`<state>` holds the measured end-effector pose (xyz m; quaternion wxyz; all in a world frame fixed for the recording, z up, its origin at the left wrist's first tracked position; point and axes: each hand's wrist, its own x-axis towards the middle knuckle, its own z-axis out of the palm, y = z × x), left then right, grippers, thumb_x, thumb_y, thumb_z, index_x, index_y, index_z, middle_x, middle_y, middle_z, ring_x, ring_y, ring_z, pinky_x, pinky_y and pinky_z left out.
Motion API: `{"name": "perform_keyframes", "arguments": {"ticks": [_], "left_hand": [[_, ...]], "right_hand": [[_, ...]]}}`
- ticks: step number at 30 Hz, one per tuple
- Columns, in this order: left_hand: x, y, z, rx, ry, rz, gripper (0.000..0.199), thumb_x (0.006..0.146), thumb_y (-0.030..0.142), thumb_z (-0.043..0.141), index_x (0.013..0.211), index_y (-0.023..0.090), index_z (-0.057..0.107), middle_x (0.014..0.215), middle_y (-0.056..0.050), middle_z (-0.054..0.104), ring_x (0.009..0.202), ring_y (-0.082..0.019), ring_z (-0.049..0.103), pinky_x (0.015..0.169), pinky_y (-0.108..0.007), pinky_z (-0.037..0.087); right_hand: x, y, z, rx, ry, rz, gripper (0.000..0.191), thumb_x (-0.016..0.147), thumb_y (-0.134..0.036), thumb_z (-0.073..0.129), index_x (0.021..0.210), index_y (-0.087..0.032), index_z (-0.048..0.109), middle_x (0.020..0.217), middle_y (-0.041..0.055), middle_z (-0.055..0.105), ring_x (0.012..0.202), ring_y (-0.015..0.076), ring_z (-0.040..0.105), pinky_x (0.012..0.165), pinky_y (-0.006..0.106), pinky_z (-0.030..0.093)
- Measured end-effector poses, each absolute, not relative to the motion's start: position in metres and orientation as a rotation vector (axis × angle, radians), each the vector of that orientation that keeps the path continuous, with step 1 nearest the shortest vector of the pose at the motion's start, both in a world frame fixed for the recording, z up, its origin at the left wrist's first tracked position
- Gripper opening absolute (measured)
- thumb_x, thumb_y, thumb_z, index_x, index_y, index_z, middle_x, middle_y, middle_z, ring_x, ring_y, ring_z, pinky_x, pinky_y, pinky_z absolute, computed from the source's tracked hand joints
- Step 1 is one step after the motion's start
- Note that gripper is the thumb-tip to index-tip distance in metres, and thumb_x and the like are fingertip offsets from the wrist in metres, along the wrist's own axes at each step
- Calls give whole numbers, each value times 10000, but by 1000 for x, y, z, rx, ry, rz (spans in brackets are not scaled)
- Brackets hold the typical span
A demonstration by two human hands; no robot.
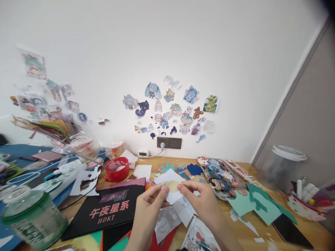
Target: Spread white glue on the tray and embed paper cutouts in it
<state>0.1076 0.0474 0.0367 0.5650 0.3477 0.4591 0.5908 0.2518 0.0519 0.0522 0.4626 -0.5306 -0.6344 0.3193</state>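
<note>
Between my hands is a cream, rounded paper piece (171, 185), held up above the desk. My left hand (152, 205) pinches its left edge between thumb and fingers. At the right edge, the thumb and fingers of my right hand (200, 200) are closed on the same piece. White paper sheets (167, 218) lie below and behind it, partly hidden by my hands. A printed sheet with a cartoon figure (197, 233) lies in front, near my right wrist.
A black Midnight paper pad (112, 205), a red cup (117, 169) and a green jar (32, 219) stand or lie leftward. Rightward are a tray of cartoon cutouts (222, 177), green paper pieces (264, 202), a dark phone-like slab (291, 232) and a pen basket (306, 205).
</note>
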Motion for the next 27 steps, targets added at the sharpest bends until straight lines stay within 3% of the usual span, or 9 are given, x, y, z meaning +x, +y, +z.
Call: {"name": "perform_keyframes", "arguments": {"ticks": [6, 11, 16, 19, 23, 27], "left_hand": [[110, 46, 42, 779, 1058, 1411, 462, 537, 339, 783, 930, 110, 700, 708, -53, 682, 593, -142, 606, 557, -233, 525], [108, 47, 41, 816, 935, 1420, 650, 606, 301, 747, 1193, 120, 537, 568, 42, 572, 555, -84, 545, 582, -197, 504], [107, 49, 36, 861, 870, 1427, 627, 685, 264, 686, 1247, 139, 438, 587, 54, 560, 575, -81, 530, 633, -228, 514], [107, 49, 34, 869, 862, 1414, 505, 675, 243, 693, 1134, 148, 503, 710, 1, 628, 674, -124, 585, 670, -262, 514], [104, 51, 33, 905, 821, 1403, 141, 665, 185, 687, 710, 134, 563, 736, -17, 630, 712, -120, 581, 690, -223, 478], [98, 51, 36, 709, 617, 1306, 184, 712, 154, 599, 582, 155, 469, 578, 32, 509, 580, -85, 506, 571, -172, 412]], "right_hand": [[255, 53, 50, -1323, -1546, 776, 272, 795, -419, 551, 718, -197, 688, 726, 8, 662, 701, 168, 546, 639, 244, 397], [257, 55, 49, -1321, -1523, 759, 271, 789, -423, 554, 692, -198, 670, 697, 4, 649, 679, 162, 543, 623, 238, 393], [256, 57, 49, -1305, -1488, 748, 254, 785, -405, 559, 681, -197, 661, 696, 4, 646, 697, 166, 546, 635, 242, 390], [254, 56, 50, -1282, -1457, 735, 227, 789, -390, 564, 714, -197, 657, 732, 9, 647, 724, 168, 551, 656, 250, 397], [253, 49, 54, -1085, -1583, 654, 129, 800, -290, 578, 740, -199, 647, 761, 11, 643, 750, 159, 553, 728, 269, 408], [255, 40, 62, -792, -1777, 734, 92, 816, -205, 562, 768, -206, 640, 803, 18, 654, 772, 155, 578, 746, 286, 434]]}}
